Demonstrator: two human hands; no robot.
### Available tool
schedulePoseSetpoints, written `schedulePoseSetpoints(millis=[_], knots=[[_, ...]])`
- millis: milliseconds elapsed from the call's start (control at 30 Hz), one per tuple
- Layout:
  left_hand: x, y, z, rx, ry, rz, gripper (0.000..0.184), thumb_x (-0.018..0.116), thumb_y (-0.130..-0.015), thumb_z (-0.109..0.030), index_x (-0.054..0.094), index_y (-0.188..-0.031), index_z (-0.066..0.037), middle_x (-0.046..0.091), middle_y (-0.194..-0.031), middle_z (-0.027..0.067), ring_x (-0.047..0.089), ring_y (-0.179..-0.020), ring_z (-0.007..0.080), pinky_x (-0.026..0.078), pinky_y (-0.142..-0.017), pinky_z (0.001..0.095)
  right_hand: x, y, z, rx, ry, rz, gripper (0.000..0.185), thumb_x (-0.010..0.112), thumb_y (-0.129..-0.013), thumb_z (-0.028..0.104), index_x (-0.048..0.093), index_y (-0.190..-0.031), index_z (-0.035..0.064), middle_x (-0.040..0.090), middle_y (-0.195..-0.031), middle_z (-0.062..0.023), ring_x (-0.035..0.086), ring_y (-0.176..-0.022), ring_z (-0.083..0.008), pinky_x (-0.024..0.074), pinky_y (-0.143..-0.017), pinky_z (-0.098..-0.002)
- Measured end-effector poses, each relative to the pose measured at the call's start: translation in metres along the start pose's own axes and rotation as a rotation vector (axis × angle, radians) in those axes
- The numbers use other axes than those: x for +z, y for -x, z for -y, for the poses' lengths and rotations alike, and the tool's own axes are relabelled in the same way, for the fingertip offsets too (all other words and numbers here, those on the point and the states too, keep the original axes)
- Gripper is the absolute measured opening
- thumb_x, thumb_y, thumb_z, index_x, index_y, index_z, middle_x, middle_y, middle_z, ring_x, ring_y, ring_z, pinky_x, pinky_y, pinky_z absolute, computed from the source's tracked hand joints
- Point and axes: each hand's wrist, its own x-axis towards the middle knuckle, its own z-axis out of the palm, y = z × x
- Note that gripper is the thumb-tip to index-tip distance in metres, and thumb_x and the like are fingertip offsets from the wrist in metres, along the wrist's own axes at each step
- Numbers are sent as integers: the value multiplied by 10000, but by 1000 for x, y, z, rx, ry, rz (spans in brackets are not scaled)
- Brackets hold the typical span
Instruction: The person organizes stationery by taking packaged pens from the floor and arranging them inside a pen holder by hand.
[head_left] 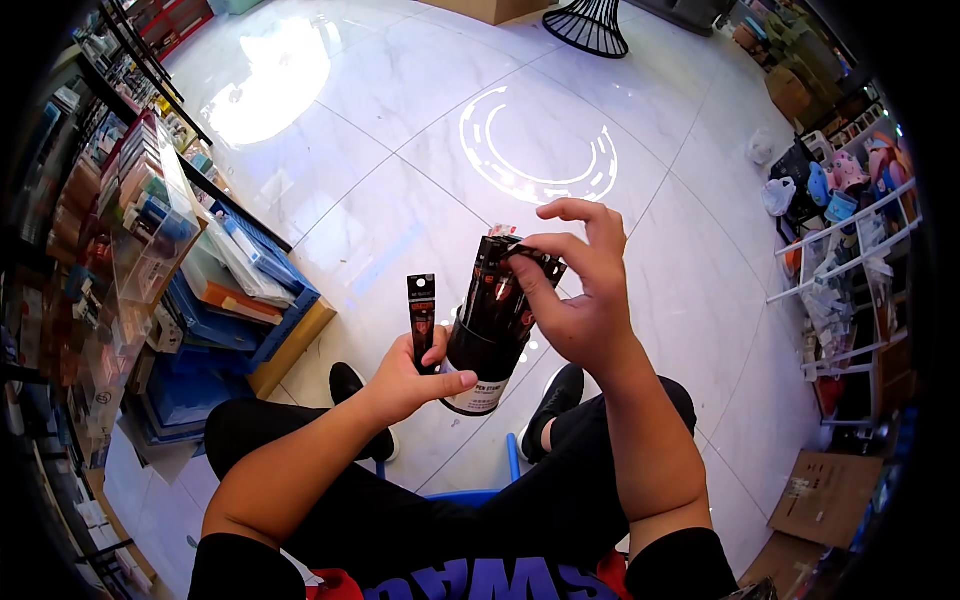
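Note:
A black cylindrical pen stand (478,352) with a white printed label near its base is held tilted over my lap. Several narrow black packets (497,285) with orange-red print stand upright in it. My left hand (415,375) is closed, its thumb against the stand's lower side and one separate black packet (422,310) between its fingers, to the left of the stand. At the top of the packets, my right hand (580,285) pinches the upper end of a packet with thumb and index finger, its other fingers raised.
At left, a shelf holds blue folders (210,310) and stationery. On the right stand a white rack (850,255) with bagged goods and a cardboard box (825,498). A black wire stand (588,25) is at the top. Below me is a blue stool (465,497).

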Motion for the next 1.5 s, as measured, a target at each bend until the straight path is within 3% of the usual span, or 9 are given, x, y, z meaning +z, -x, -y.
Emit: schedulePoseSetpoints(millis=[167, 367, 500, 733, 933, 967, 1000, 1067, 1500], knots=[[2, 1, -6, 10, -10, -17, 543, 865, -864, -91, 332, -797, -169, 523, -865, -26, 509, -809, 85, 436, -690, 268, 0, 0, 6, 2, 26, 139, 113, 826, -786, 97, 758, -874, 75, 627, -1336, -83, 468, -1294, -323, 288, -1105, -471], [-4, -2, 6, 32, -127, -16, 554, 881, -834, -112, 332, -789, -173, 473, -823, -43, 465, -775, 69, 403, -670, 263, -1, -1, 12, 63, 93, 126, 365, 852, -777, 236, 737, -1097, 104, 603, -1375, -89, 456, -1347, -329, 249, -1157, -509], [9, 2, -11, -53, -249, -40, 579, 907, -819, -169, 331, -764, -177, 424, -761, -61, 421, -730, 58, 372, -643, 255, 2, 2, 29, -142, 297, 247, 485, 849, -775, 408, 736, -1161, 136, 574, -1427, -95, 419, -1414, -309, 179, -1217, -570], [16, 2, -9, -5, -272, -17, 595, 928, -806, -233, 337, -752, -176, 429, -753, -70, 408, -719, 51, 363, -646, 250, 15, 13, 28, -180, 200, 320, 159, 823, -821, 234, 716, -908, 155, 660, -1302, -24, 445, -1422, -299, 160, -1225, -604], [12, 0, -15, -56, -307, -10, 582, 907, -819, -157, 328, -763, -159, 470, -794, -58, 455, -773, 63, 403, -688, 249, -1, 2, 18, 49, -85, 265, 159, 765, -900, 93, 646, -986, 153, 731, -1036, 58, 558, -1336, -307, 131, -1227, -578], [12, -2, -15, -36, -272, -8, 575, 899, -823, -138, 328, -766, -158, 475, -798, -54, 460, -773, 64, 405, -690, 250, -8, -2, 17, 40, -201, 179, 179, 692, -967, 12, 602, -1080, 116, 740, -1047, 3, 659, -1203, -279, 304, -1192, -516], [12, -6, -6, 45, -199, -5, 567, 892, -824, -117, 329, -767, -160, 474, -787, -52, 459, -754, 66, 405, -685, 249, -5, 1, 13, 228, -643, 69, 190, 630, -1017, -27, 546, -1146, 83, 745, -1042, -71, 723, -1028, -220, 513, -1015, -385], [9, -6, 3, 112, -116, -22, 552, 877, -830, -91, 333, -770, -164, 474, -779, -52, 446, -723, 63, 402, -673, 246, -15, 0, -1, 300, -849, -81, 176, 609, -1047, -7, 504, -1177, 46, 735, -1038, -124, 714, -880, -184, 572, -803, -321], [-15, -1, 6, 52, -16, -58, 527, 858, -858, -90, 342, -806, -183, 474, -822, -65, 401, -706, 17, 332, -591, 200, -21, -1, -18, 238, -588, -231, 140, 642, -1026, -11, 547, -1111, 46, 699, -961, -66, 632, -766, -116, 523, -738, -275]])
